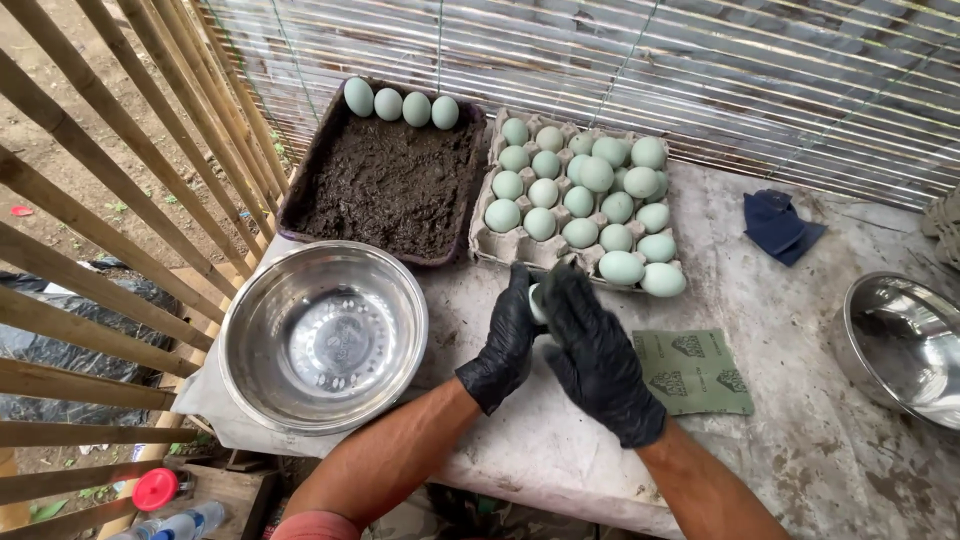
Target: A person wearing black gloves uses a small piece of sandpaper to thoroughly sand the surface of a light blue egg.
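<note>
Black disposable gloves cover both hands. The left hand [507, 335] and the right hand [592, 350] meet above the grey worktop [800, 430], fingers curled around a single pale blue-green egg [537, 300]. Only a sliver of the egg shows between the palms; the left fingers grip it from the left side, and the right hand wraps over it from the right.

Just behind the hands sits a grey pulp egg tray [500, 245] loaded with eggs of the same colour, some stacked on the right side. Left of it, a dark tray [300, 190] holds a dark, muddy paste, with four eggs lined up along its far edge. A steel bowl [323, 337] stands in front of that tray, near the left hand. Green sandpaper sheets [692, 372] lie just right of the right hand. A second steel bowl [900, 345] sits at the right edge, and a folded blue cloth [778, 225] lies near the back wall.
</note>
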